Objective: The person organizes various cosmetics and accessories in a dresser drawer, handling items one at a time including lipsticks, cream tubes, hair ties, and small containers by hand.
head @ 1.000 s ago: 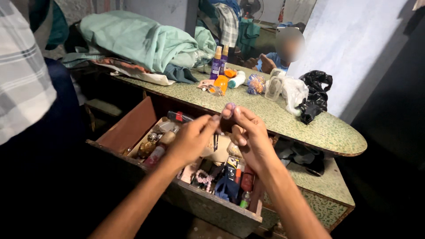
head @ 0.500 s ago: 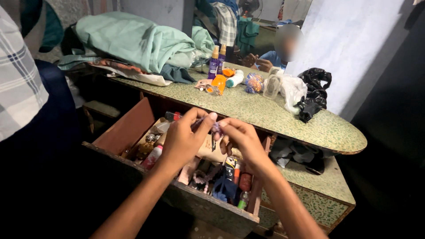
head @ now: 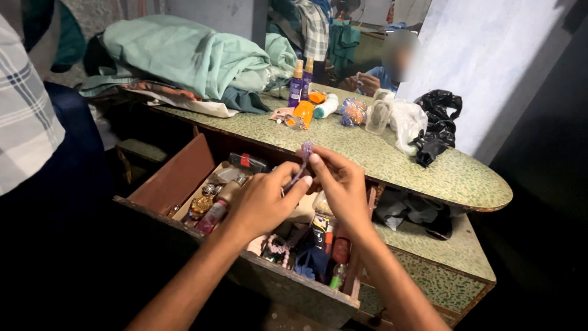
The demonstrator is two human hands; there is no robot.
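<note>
Over the open drawer (head: 184, 175) below the desk's (head: 392, 160) front edge, left hand (head: 262, 199) and right hand (head: 340, 184) each pinch a purple bead string (head: 301, 160) between fingertips, grip narrow.

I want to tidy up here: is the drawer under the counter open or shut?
Open: the drawer is pulled out, its clutter of small bottles exposed beneath both hands.

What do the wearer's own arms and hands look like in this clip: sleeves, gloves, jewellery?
Both forearms are bare up to the frame edge, no sleeves showing. The left hand and right hand wear no gloves; no rings, bracelets or watch are visible. Fingernails are short and look unpainted.
</note>
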